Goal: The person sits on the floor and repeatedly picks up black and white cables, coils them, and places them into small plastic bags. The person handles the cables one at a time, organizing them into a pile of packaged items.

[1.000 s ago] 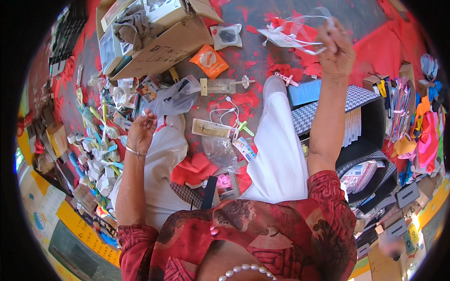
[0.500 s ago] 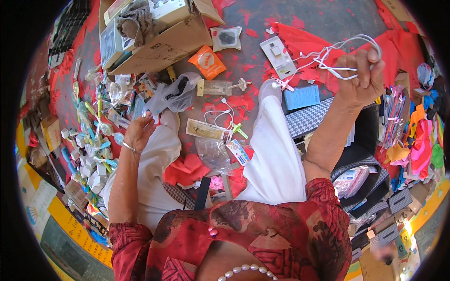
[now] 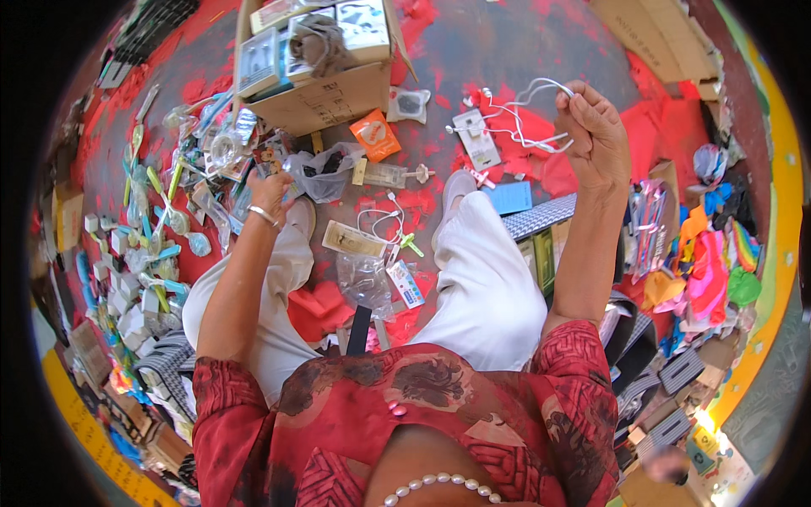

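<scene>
White wired earphones [image 3: 524, 135] hang in loose loops from my right hand [image 3: 596, 135], raised at the right with its fingers pinched around the cord. Two small white ends dangle to the left, above a white packaged card [image 3: 477, 139]. My left hand [image 3: 270, 196] reaches down at the edge of a pile of small packaged goods, its thumb spread away from the fingers. Close to its fingertips lie a dark printed packet [image 3: 269, 157] and a translucent plastic bag [image 3: 321, 173]. Between my feet lies another white cable [image 3: 384, 218] with a green clip [image 3: 411, 245].
A cardboard box [image 3: 317, 106] full of boxed goods stands at the far side. An orange packet [image 3: 374, 135], a blue box [image 3: 508, 198] and a clear plastic wrapper [image 3: 363, 279] lie on the floor. Colourful packs [image 3: 705, 253] crowd the right, white blocks [image 3: 131, 304] the left.
My right hand has moved left in view with the earphones, whose ends now hang clear of the pink clip. My left hand has reached farther forward toward the pile. The whole view has shifted.
</scene>
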A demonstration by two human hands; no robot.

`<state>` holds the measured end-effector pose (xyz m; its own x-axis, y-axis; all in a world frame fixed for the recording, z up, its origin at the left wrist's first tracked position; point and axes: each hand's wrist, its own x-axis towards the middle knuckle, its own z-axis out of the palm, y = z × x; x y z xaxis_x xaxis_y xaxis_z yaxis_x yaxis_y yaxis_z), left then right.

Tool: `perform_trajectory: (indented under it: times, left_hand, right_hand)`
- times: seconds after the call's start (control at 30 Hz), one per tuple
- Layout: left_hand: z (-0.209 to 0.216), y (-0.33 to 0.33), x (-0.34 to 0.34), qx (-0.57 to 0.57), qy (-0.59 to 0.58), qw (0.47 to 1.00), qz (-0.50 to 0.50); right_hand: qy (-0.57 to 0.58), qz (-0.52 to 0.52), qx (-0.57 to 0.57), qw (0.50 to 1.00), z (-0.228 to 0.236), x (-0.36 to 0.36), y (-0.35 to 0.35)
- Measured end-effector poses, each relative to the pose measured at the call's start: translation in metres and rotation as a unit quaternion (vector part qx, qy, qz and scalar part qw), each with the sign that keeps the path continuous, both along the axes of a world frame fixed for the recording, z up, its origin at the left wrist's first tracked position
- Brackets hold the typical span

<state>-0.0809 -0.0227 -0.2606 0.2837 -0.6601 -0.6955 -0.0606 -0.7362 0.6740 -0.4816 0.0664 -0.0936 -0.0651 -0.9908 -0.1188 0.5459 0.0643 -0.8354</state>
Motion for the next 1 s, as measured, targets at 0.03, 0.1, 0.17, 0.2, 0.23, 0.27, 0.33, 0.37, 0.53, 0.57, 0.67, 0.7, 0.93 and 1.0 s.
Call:
perform_trajectory:
  times: [0.03,0.1,0.17,0.2,0.23,0.27,0.33,0.37,0.53,0.57,0.67,0.7,0.93,1.0]
  left_hand:
    - [0.006,-0.005,-0.009,-0.066,-0.068,0.994,-0.049]
    - [0.028,-0.004,-0.019,-0.170,-0.035,0.973,-0.149]
    - [0.048,0.005,-0.045,-0.272,0.086,0.919,-0.274]
    - [0.059,0.009,-0.056,-0.325,0.089,0.877,-0.343]
    - [0.069,0.017,-0.064,-0.426,0.118,0.813,-0.379]
    - [0.078,0.021,-0.072,-0.534,0.114,0.728,-0.415]
    - [0.092,0.031,-0.079,-0.535,0.087,0.709,-0.451]
    - [0.096,0.034,-0.078,-0.468,0.109,0.723,-0.497]
    - [0.107,0.032,-0.056,-0.206,0.320,0.739,-0.557]
    - [0.109,0.028,-0.050,-0.140,0.333,0.759,-0.541]
    - [0.117,0.015,-0.027,-0.057,0.431,0.777,-0.455]
    - [0.120,0.011,-0.022,-0.021,0.470,0.776,-0.420]
    - [0.129,-0.003,-0.021,-0.063,0.425,0.834,-0.347]
    - [0.131,-0.005,-0.021,-0.063,0.427,0.836,-0.337]
  right_hand:
    - [-0.002,0.009,-0.005,1.000,0.016,0.009,0.001]
    - [0.026,0.013,-0.002,1.000,0.047,0.031,0.000]
    - [0.036,0.036,-0.023,0.998,0.075,0.058,0.000]
    - [0.027,0.057,-0.032,0.998,0.086,0.073,0.000]
    - [0.015,0.081,-0.046,0.996,0.095,0.087,0.002]
    - [0.002,0.106,-0.061,0.993,0.102,0.101,0.002]
    - [-0.020,0.104,-0.071,0.992,0.107,0.125,0.003]
    - [-0.034,0.097,-0.062,0.993,0.106,0.132,0.004]
    - [0.010,-0.036,-0.012,0.999,0.068,0.121,-0.013]
    - [0.048,-0.061,0.005,0.997,0.056,0.113,-0.013]
    - [0.107,-0.110,0.119,0.981,0.021,0.090,-0.005]
    - [0.187,-0.122,0.092,0.970,0.012,0.083,-0.005]
    - [0.512,-0.258,0.089,0.814,-0.008,0.066,0.003]
    - [0.493,-0.283,0.098,0.817,-0.005,0.067,0.003]
